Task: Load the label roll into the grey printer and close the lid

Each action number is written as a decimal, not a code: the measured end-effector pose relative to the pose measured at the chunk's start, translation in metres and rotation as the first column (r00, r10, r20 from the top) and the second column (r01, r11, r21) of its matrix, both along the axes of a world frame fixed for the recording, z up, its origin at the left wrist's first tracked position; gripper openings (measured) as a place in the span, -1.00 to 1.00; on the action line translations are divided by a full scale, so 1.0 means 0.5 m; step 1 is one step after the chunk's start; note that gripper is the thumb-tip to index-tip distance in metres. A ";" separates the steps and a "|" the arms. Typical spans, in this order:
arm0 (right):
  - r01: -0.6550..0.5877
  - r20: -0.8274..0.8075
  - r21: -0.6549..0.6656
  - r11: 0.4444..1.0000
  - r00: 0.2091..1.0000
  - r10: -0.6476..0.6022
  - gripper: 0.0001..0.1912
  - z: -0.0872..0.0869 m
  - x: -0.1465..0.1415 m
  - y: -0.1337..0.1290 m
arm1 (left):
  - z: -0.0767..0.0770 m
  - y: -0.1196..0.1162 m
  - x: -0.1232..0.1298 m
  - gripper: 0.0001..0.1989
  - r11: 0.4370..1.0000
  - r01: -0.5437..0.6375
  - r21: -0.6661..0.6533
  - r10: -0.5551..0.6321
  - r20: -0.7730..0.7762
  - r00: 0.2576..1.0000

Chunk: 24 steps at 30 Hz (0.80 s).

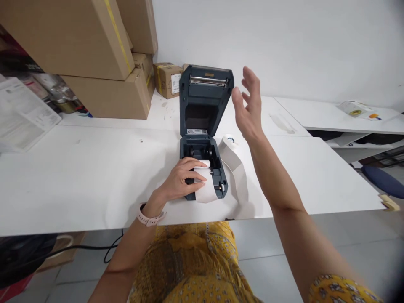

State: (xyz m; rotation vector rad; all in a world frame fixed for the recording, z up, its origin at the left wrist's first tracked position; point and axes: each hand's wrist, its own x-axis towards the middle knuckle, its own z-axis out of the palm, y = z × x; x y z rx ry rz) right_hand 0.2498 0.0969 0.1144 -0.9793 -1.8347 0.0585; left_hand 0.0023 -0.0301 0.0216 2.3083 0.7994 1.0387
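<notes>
1. Has white paper (205, 192) in the open printer (199, 138), lengthwise toward the table's (94, 176) front edge.
2. Touches paper directly below with the nearer left hand (180, 180), fingers slightly parted; cannot tell whether gripping.
3. Holds right hand (251, 111) aloft beside the raised lid (205, 99), fingers wide, empty.

Packing workspace: cardboard boxes (72, 38), printer (203, 114)

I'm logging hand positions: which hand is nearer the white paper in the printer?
Left: the left hand rests on the paper; the right hand is raised beside the open lid.
</notes>
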 end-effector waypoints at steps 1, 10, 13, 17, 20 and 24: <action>-0.005 -0.017 -0.039 0.999 1.000 0.004 -0.27 0.012 -0.002 0.023 | -0.001 -0.010 0.002 -0.91 1.000 -0.002 0.021 0.002 -0.010 1.000; -0.176 -0.108 -0.343 0.923 0.983 0.147 -0.11 0.073 -0.026 0.056 | -0.013 -0.193 0.028 -0.71 0.964 -0.057 0.258 0.075 -0.060 0.995; -0.063 -0.096 -0.208 0.976 0.994 0.043 -0.22 0.037 -0.025 -0.084 | -0.007 -0.228 0.031 -0.76 0.955 -0.093 0.283 0.115 -0.060 0.992; -0.042 -0.027 -0.191 0.981 0.999 0.038 -0.42 -0.064 -0.027 -0.281 | -0.007 -0.270 0.022 -0.65 0.953 -0.105 0.285 0.095 0.049 0.994; -0.093 0.013 -0.211 0.973 0.995 0.098 -0.59 -0.145 -0.038 -0.360 | -0.013 -0.280 0.013 -0.53 0.929 -0.246 0.277 0.197 0.191 0.962; -0.067 -0.125 -0.230 0.971 0.991 0.039 -0.69 -0.206 -0.058 -0.381 | -0.013 -0.219 0.024 -0.51 0.774 -0.633 0.008 0.588 0.362 0.723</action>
